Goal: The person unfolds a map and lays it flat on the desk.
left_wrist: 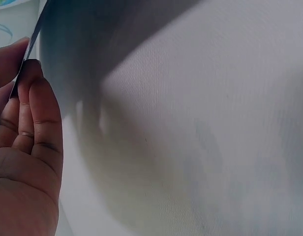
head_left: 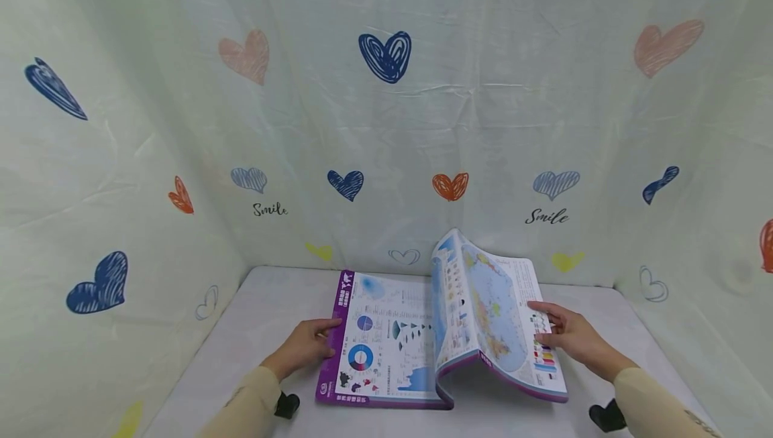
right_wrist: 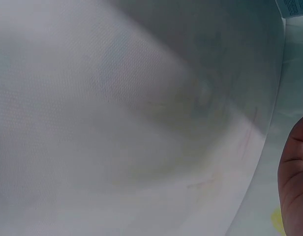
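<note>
Map (head_left: pixel 401 331), buckled mid-sheet, 2 hands (head_left: pixel 304 347) (head_left: pixel 576 339) holding opposite edges, white table (head_left: pixel 501 419)

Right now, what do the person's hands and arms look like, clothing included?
The left hand and right hand are gloveless. Both sleeves are pale cream with small dark markings, and a small black object shows beside each one.

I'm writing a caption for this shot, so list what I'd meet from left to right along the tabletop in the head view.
Left sleeve → left hand → purple book edge → blue ring chart → map on the raised page → right hand → right sleeve.
</note>
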Tool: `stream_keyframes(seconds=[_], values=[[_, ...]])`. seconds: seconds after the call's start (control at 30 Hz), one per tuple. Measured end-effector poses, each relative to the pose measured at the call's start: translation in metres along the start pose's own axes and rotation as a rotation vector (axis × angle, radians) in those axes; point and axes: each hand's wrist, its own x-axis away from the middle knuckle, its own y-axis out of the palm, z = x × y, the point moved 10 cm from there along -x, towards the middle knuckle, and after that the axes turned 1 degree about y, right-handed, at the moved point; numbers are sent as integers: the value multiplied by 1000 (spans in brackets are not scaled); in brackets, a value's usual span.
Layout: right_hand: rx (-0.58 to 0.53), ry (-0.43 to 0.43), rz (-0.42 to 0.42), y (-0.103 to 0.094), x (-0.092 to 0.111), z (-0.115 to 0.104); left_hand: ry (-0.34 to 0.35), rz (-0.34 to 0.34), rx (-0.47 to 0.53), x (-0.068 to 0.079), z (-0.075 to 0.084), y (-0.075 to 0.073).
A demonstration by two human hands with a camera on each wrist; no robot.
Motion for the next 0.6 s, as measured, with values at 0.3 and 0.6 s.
stream_keyframes(seconds=[0.3, 0.6], values=[[-5, 8, 0, -6, 1, 5, -13, 19, -27, 5, -10, -17], [37, 42, 23, -13, 6, 10, -68, 58, -51, 10, -25, -37]])
